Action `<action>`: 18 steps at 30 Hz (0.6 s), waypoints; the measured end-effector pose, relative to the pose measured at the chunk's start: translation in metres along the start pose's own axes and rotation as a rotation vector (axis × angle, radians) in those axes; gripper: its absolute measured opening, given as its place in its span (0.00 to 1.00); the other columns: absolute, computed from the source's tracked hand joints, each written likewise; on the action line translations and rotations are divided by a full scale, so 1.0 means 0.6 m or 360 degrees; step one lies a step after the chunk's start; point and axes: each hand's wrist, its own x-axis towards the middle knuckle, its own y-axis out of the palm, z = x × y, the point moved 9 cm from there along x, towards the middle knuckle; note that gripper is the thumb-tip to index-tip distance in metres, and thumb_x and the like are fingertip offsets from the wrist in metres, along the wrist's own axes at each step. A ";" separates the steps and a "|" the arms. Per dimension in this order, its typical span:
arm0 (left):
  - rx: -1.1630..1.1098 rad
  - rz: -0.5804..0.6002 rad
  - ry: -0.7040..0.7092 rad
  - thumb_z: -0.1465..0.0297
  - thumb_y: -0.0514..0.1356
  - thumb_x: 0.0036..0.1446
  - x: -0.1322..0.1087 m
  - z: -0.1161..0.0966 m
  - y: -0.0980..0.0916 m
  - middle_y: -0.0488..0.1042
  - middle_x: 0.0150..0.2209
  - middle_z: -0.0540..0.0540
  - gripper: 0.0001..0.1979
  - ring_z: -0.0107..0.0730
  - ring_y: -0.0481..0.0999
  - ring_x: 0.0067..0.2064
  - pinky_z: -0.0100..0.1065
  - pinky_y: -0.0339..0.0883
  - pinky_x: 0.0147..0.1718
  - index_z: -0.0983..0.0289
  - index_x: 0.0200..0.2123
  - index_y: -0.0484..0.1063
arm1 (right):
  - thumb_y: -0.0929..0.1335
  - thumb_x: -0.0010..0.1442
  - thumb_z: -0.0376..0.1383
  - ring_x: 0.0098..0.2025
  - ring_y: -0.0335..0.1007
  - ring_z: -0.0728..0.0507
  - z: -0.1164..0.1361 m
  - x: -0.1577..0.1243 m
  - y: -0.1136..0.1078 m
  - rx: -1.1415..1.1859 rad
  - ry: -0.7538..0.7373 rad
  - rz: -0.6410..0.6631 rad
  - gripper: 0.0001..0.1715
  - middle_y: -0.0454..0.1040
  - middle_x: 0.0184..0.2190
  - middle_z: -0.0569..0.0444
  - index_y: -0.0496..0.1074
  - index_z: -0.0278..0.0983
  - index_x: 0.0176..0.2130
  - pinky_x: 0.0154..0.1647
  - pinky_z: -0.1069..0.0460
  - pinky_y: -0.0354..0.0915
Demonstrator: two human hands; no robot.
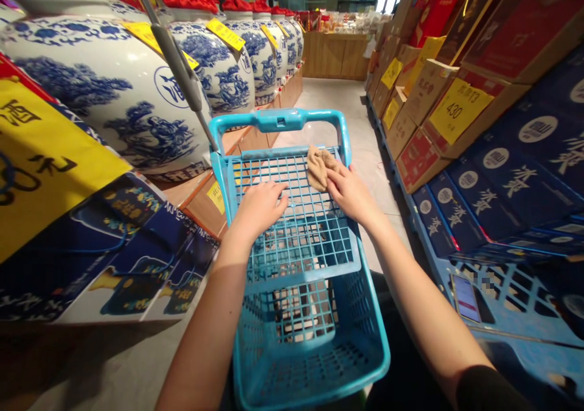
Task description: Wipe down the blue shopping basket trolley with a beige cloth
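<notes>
The left hand is lying open, palm down, on the grid of a blue plastic shopping trolley, and it is not clenching anything. The right hand is resting on a crumpled beige cloth at the far end of the grid, but I cannot tell if it is pinching. The aisle is narrow: a grey pole is standing very near large blue-and-white porcelain jars, so a small drift left could be cracking one. Loosely held, the cloth could be sliding off the grid.
</notes>
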 end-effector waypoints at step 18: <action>-0.0209 -0.0097 0.0045 0.52 0.63 0.64 -0.003 0.010 -0.008 0.82 0.51 0.62 0.25 0.55 0.79 0.55 0.49 0.71 0.57 0.63 0.55 0.77 | 0.66 0.65 0.34 0.83 0.33 0.33 0.138 -0.067 0.037 0.0482 -0.0224 0.0386 0.51 0.35 0.82 0.45 0.43 0.44 0.80 0.79 0.30 0.52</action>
